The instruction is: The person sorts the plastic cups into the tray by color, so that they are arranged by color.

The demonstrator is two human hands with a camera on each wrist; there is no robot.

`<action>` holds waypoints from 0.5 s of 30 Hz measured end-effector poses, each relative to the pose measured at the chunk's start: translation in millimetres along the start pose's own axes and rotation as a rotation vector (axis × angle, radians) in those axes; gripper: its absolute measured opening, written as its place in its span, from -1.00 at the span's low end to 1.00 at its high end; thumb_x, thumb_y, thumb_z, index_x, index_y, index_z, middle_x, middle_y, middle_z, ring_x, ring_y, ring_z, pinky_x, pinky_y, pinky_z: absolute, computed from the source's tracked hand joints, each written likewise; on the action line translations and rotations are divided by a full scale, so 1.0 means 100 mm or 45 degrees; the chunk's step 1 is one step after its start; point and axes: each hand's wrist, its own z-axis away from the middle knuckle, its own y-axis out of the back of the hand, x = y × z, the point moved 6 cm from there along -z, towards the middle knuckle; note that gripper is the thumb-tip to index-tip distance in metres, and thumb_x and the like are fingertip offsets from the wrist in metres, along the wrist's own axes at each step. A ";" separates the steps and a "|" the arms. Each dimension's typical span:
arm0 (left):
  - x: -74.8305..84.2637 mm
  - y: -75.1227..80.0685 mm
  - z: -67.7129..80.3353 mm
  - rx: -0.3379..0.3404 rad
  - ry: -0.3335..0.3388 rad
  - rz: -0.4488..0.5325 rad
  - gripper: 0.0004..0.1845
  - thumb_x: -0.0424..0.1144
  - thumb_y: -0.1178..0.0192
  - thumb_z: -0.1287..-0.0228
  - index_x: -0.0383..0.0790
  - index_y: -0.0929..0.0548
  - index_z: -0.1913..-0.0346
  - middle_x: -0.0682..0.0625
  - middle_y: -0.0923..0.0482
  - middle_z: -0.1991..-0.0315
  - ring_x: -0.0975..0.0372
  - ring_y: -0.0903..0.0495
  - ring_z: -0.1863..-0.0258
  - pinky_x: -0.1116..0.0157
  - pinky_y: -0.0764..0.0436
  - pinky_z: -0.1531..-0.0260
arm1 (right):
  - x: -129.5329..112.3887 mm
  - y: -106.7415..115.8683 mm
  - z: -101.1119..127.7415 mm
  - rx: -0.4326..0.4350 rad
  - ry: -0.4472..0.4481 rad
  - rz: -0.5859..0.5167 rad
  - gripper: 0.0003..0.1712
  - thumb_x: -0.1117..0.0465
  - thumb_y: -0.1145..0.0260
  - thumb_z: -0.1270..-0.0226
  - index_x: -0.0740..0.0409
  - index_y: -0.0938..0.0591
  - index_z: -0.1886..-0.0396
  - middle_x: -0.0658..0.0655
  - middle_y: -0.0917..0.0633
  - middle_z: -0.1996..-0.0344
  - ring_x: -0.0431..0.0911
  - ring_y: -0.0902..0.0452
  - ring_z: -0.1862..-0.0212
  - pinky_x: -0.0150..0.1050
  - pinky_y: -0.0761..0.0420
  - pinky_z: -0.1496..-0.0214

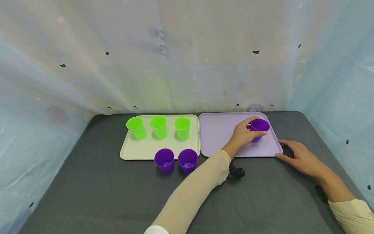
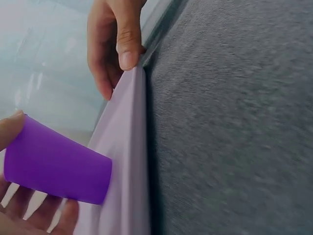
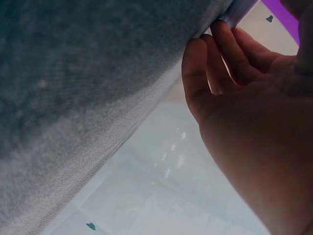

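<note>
A purple cup point(image 1: 259, 124) stands on the right part of the lilac tray point(image 1: 217, 133). My left hand point(image 1: 243, 134) grips this cup near its rim, thumb on one side and fingers on the other; in the left wrist view the cup's point(image 2: 58, 161) base meets the tray. At the tray's near right corner, my right hand point(image 1: 301, 157) holds the edge between thumb and bent fingers. Only the backs of some right-hand fingers point(image 3: 195, 73) show in the right wrist view, against the tray's edge.
Left of the lilac tray lies a cream tray point(image 1: 137, 151) with three green cups, the middle one point(image 1: 158, 127) among them, in a row. Two purple cups, one left point(image 1: 164, 161) and one right point(image 1: 188, 161), stand at its front edge. Plastic sheeting point(image 1: 204, 58) surrounds the dark table point(image 1: 117, 195).
</note>
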 end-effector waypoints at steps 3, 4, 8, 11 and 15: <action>0.02 -0.03 -0.05 -0.013 0.018 0.014 -0.38 -0.03 -0.55 0.00 0.40 -0.61 -0.18 0.16 -0.65 -0.12 0.32 -0.60 -0.06 0.37 -0.61 0.09 | 0.01 0.00 -0.02 -0.012 -0.003 0.000 -0.33 0.06 -0.37 -0.35 0.40 -0.45 -0.28 0.46 -0.56 -0.14 0.38 -0.40 -0.19 0.32 -0.34 -0.11; 0.02 -0.04 -0.07 -0.026 0.014 0.017 -0.38 -0.03 -0.55 -0.01 0.40 -0.60 -0.19 0.16 -0.65 -0.12 0.32 -0.60 -0.06 0.38 -0.61 0.09 | 0.01 0.00 -0.02 -0.015 -0.003 0.001 -0.33 0.06 -0.37 -0.35 0.40 -0.45 -0.28 0.46 -0.56 -0.14 0.38 -0.40 -0.20 0.33 -0.34 -0.11; -0.01 -0.05 -0.12 -0.103 -0.042 0.016 -0.36 -0.01 -0.53 -0.05 0.36 -0.57 -0.24 0.15 -0.63 -0.14 0.33 -0.60 -0.07 0.41 -0.61 0.12 | 0.03 -0.02 -0.05 -0.036 -0.011 0.008 -0.32 0.04 -0.36 -0.36 0.41 -0.44 -0.29 0.47 -0.56 -0.15 0.40 -0.39 -0.20 0.35 -0.33 -0.12; -0.05 -0.04 -0.14 -0.143 -0.081 0.026 -0.35 0.01 -0.53 -0.05 0.34 -0.56 -0.25 0.16 -0.62 -0.14 0.33 -0.60 -0.06 0.43 -0.61 0.15 | 0.03 -0.03 -0.05 -0.052 -0.024 0.010 -0.31 0.02 -0.36 -0.36 0.40 -0.44 -0.30 0.47 -0.55 -0.16 0.40 -0.39 -0.20 0.37 -0.33 -0.12; -0.03 -0.02 -0.15 -0.139 -0.097 0.032 -0.35 0.02 -0.53 -0.04 0.32 -0.57 -0.25 0.17 -0.62 -0.12 0.36 -0.59 -0.02 0.46 -0.60 0.18 | 0.03 -0.02 -0.06 -0.046 -0.023 0.013 -0.31 0.02 -0.36 -0.36 0.40 -0.44 -0.30 0.47 -0.55 -0.16 0.40 -0.38 -0.20 0.36 -0.32 -0.12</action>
